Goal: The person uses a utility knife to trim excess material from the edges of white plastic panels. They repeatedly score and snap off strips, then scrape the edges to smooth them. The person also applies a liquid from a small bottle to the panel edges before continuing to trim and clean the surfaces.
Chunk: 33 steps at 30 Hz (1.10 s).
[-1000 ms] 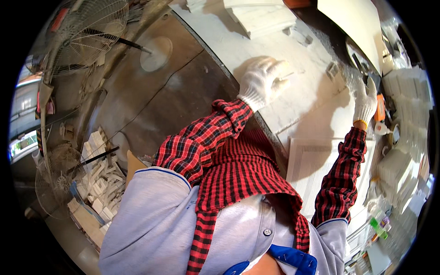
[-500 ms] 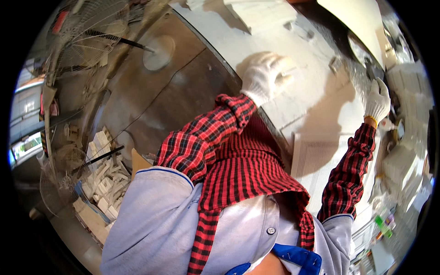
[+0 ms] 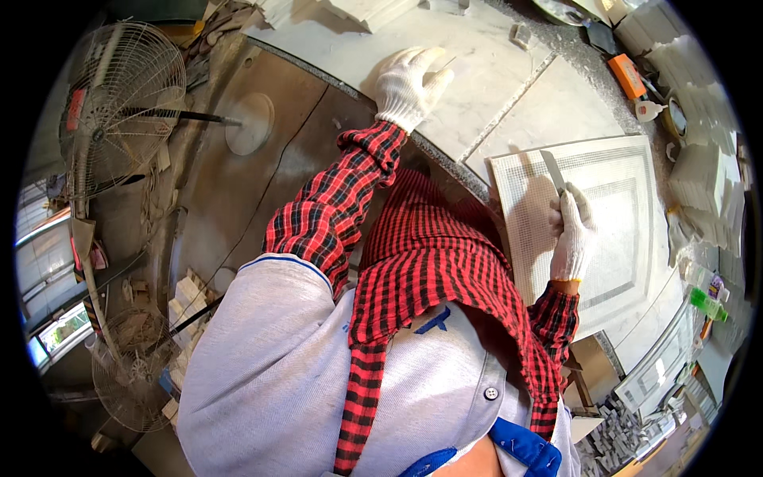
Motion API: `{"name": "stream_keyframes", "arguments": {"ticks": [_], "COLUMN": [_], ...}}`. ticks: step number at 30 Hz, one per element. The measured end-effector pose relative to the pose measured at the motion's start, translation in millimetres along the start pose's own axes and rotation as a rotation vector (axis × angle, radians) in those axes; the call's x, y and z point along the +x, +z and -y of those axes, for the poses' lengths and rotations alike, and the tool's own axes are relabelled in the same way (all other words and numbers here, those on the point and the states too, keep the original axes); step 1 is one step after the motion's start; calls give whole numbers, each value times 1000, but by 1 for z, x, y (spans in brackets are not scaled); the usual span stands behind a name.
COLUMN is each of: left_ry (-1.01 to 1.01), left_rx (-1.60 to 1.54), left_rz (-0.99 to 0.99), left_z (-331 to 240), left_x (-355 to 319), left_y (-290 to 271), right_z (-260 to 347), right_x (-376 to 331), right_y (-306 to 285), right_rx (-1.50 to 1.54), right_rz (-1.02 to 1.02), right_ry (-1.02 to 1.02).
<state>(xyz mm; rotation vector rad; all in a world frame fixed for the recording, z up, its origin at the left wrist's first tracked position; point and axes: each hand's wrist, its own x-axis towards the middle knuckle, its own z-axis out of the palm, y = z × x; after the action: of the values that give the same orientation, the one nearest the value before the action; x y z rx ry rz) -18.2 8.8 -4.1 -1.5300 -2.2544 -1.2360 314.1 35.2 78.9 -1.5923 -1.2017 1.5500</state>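
Note:
My right hand [image 3: 575,234], in a white knit glove, is closed around a knife [image 3: 551,170] with a narrow, flat grey blade; the glove hides its handle. It is over a whitish rectangular panel [image 3: 517,298] with a fine grid surface and a nested rectangular border pattern. The blade points away from me, toward the panel's far edge. My left hand [image 3: 409,87], gloved too, rests at the near edge of the pale worktop [image 3: 469,103], fingers and thumb apart, with nothing clearly visible between them.
Wire-cage fans [image 3: 131,87] stand at the left beside a brown surface [image 3: 278,143]. White blocks [image 3: 369,12] lie at the worktop's far side. An orange box [image 3: 627,76], a small white bottle [image 3: 648,110] and stacked white pieces [image 3: 703,179] line the right. A green bottle [image 3: 707,304] lies farther right.
My right hand has come back from the worktop's far right, and a knife now shows in it above the panel. My left hand appears farther left. The whole view has shifted.

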Motion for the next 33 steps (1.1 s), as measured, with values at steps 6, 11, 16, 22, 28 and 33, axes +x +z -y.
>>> {"name": "stream_keyframes", "arguments": {"ticks": [6,11,16,22,28,33], "left_ry": [-8,-43,-25,-73,-56,-69], "left_rx": [27,31,-5,-72,3,12], "left_rz": [17,-15,24,135,79,68], "left_z": [-3,-5,-18,-20,-18,-18], "left_x": [0,-4,1,6,1,-2], "left_y": [-5,-12,-11,-28,-24,-23], "right_z": [34,83,103,119,110,110], "right_x": [71,159,273,335,342,320], "right_y": [20,63,71,109,120,108], "right_rx": [102,83,-5,-170,63,220], "right_rz": [123,115,22,133,160,290], "right_ry": [-164,-253,-327,-312,-182,-133]}}
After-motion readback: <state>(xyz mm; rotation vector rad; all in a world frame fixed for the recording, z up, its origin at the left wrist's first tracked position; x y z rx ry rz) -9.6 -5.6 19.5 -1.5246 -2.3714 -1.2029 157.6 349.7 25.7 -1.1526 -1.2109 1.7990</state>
